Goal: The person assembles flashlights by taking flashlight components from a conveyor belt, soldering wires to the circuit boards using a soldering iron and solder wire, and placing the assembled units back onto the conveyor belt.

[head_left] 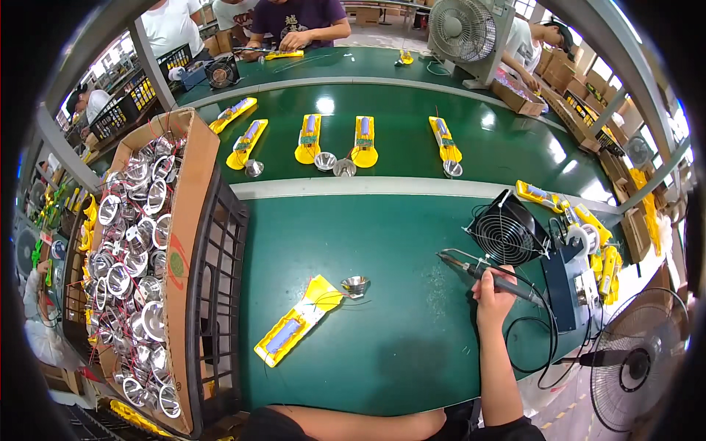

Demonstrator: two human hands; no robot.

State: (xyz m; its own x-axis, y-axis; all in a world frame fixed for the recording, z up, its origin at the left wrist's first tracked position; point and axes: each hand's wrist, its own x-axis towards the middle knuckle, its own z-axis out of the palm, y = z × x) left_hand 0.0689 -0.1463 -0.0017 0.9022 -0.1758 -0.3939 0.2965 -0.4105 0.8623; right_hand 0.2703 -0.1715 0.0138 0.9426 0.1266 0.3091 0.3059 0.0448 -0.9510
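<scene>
My right hand (493,294) is closed around the dark handle of a soldering iron (471,270), which has a thin metal feed tube alongside; its tip points left over the green bench. My left forearm (360,425) lies along the bench's near edge, and the left hand is not visible. Left of the iron, apart from both hands, rests a yellow flashlight housing half (268,356) with a purple-blue battery cell (284,336) inside. A silver reflector cup (356,285) sits by its upper end, with thin wires between them.
A cardboard box of wired reflectors (176,257) stands left in a black crate (224,294). At right are a small black fan (507,231), a soldering station (565,287) and a solder spool (586,239). Several housings lie on the belt (401,147). Other people work beyond.
</scene>
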